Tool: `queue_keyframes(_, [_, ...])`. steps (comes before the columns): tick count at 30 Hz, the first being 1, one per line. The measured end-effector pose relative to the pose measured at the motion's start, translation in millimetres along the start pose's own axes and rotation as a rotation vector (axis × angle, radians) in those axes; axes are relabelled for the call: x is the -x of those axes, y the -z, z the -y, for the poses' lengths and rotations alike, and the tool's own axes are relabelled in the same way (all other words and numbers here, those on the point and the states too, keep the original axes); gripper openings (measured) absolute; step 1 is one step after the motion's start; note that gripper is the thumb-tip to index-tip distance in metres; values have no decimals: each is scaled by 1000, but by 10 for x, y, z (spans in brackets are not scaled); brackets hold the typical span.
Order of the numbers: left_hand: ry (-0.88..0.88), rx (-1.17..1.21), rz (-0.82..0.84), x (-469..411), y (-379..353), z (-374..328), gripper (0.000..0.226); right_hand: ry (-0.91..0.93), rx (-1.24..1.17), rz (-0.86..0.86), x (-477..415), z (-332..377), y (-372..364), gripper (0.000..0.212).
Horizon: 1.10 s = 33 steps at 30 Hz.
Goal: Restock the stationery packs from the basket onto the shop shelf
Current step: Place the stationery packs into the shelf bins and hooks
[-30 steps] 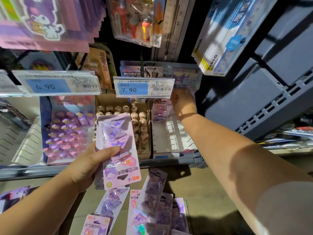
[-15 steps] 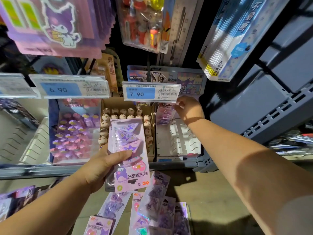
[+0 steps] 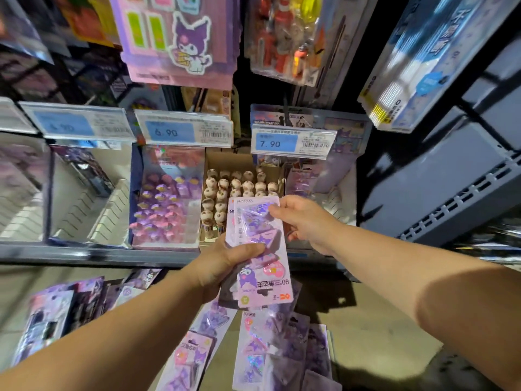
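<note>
My left hand (image 3: 225,263) grips a small stack of pink and purple stationery packs (image 3: 262,266) with cartoon prints, held upside down in front of the shelf. My right hand (image 3: 304,221) pinches the far top corner of the front pack. Behind them, under the 7.90 price tag (image 3: 293,142), is a white ribbed shelf tray (image 3: 338,193) with one pack standing at its back. Several more of the same packs (image 3: 270,348) lie loose on a brown surface below my arms.
A cardboard box of round-headed wooden figures (image 3: 234,190) sits left of the tray, then a tray of purple items (image 3: 166,204) under a 6.90 tag. Hanging packs (image 3: 180,38) crowd the pegs above. A grey shelf upright (image 3: 451,187) stands at the right.
My right hand has come back from the tray under the 7.90 tag and taken hold of the top pack. My left hand has lifted the stack up and to the right.
</note>
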<state>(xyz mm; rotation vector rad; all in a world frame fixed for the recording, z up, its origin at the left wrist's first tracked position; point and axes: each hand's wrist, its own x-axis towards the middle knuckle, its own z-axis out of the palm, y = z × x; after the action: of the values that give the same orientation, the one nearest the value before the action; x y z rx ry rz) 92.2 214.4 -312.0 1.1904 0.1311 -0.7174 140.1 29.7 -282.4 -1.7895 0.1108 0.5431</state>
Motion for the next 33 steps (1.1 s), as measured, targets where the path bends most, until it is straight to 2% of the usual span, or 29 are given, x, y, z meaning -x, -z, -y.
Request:
queue_keyframes(2, [-44,48,-36,19,-21,0,59,-78,-59,133,78,17,-22,11])
queue_keyframes(5, [-98,69,-84,38,-38,4,58,-157,-6,312,196,-43,-91,24])
queue_keyframes(11, [-140,41,-63,71,18,86,59,-195,-138,316,415,-76,-173,20])
queue_keyframes(14, [-139,46,-65,108,32,109,68,-189,-218,363,481,-53,-157,24])
queue_keyframes(15, [-131,39,-68,121,41,107,66,-189,-232,352,492,-51,-143,25])
queue_keyframes(19, [-71,40,-171,123,128,68,27,-204,-225,273,523,-39,-34,38])
queue_keyframes(25, [-86,26,-294,84,304,-5,20,-253,24,292,494,-6,175,48])
queue_keyframes(28, [-70,45,-258,109,333,-37,25,-284,78,344,456,31,271,50])
queue_keyframes(30, [-50,49,-214,141,302,-44,17,-273,94,344,431,61,319,47])
queue_keyframes(33, [-10,83,-223,154,279,-23,14,-238,115,119,358,5,381,34])
